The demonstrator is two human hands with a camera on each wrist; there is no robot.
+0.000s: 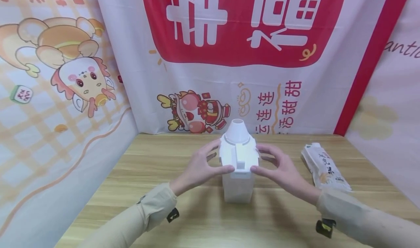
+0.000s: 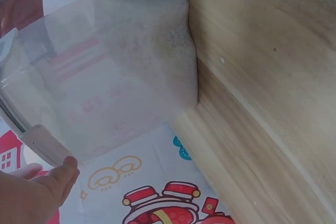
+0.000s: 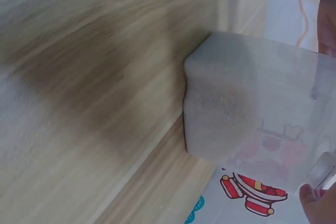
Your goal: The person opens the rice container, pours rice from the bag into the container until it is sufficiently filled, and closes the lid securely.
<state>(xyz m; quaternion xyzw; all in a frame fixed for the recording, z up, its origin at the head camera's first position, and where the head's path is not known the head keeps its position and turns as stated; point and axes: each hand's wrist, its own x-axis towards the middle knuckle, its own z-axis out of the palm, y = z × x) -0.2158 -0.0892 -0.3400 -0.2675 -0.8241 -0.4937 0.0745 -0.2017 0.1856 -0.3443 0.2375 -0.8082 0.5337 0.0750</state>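
A tall, translucent plastic storage container (image 1: 238,190) stands upright on the table, with a white lid (image 1: 228,156) on it. On the lid's far part sits a white cone-shaped piece (image 1: 237,132) with a round top. My left hand (image 1: 201,165) holds the lid's left side, its thumb at the near corner and fingers along the side. Opposite it, my right hand (image 1: 283,166) grips the right side the same way. Fingers meet a side clip (image 2: 46,142) in the left wrist view and another clip (image 3: 321,170) in the right wrist view. Pale grainy contents show low in the container.
To the right of my right hand lies a white printed packet (image 1: 325,168) on the wooden table (image 1: 157,157). A printed cloth (image 1: 131,69) hangs behind the table, and further printed cloths stand along the left and right sides.
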